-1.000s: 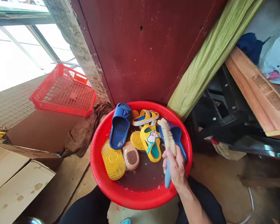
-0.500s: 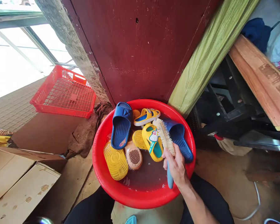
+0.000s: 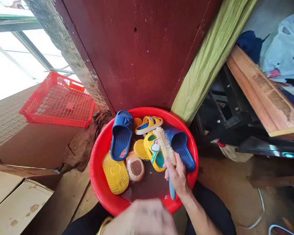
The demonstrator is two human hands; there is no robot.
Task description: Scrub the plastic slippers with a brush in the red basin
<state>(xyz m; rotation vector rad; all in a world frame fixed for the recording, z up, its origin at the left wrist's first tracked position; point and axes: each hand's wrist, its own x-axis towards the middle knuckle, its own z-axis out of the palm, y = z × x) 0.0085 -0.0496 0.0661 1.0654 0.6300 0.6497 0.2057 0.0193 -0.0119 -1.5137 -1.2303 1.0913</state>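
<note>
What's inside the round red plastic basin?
Ridged blue slippers, yellow sandals and a tan sole, in murky water that hides the bottom. The left hand covers part of the near rim.

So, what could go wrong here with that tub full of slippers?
The brush might slip from the right hand if its handle gets wet. The left blue slipper overlaps an upturned yellow one, so a knock could perhaps tip it over. And the murky water might splash over the tub's rim if something drops in.
</note>
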